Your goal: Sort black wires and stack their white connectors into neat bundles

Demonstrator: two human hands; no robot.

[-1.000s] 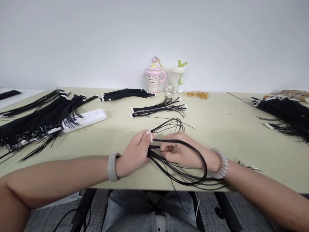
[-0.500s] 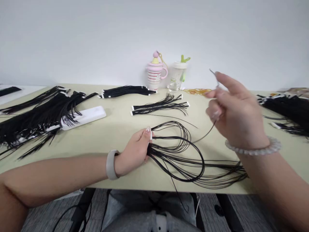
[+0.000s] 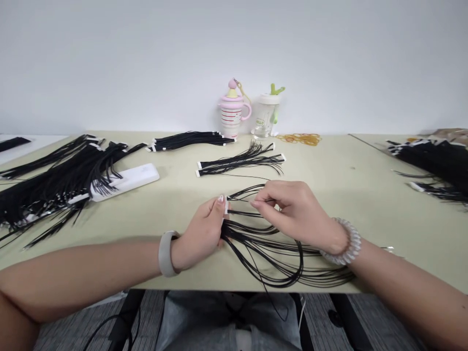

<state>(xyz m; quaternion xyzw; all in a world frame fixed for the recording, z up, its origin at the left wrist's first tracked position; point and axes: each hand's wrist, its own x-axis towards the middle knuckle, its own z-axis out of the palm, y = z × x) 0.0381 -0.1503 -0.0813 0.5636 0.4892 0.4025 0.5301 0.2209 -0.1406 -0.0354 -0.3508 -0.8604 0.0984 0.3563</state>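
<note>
My left hand (image 3: 205, 229) is closed on a white connector (image 3: 226, 205) with many thin black wires (image 3: 256, 243) running from it. The wires loop to the right over the table, and one loose strand hangs past the front edge. Just right of the connector, my right hand (image 3: 292, 209) pinches a thin black wire (image 3: 245, 200) between thumb and forefinger. The wire's tip lies close to the connector; whether it touches is too small to tell. Behind my hands lie two short wire bundles (image 3: 237, 165) with white connectors.
Black wire bundles (image 3: 54, 180) are heaped at the left, partly over a white oblong case (image 3: 131, 180). Another bundle (image 3: 193, 140) lies farther back. A pink cup (image 3: 231, 117), a clear cup (image 3: 266, 117) and yellow rubber bands (image 3: 303, 139) stand or lie near the wall. More wires (image 3: 435, 163) are piled right.
My right hand has come down and left from its raised position, bringing the wire's end close to the connector. My left hand has stayed nearly in place.
</note>
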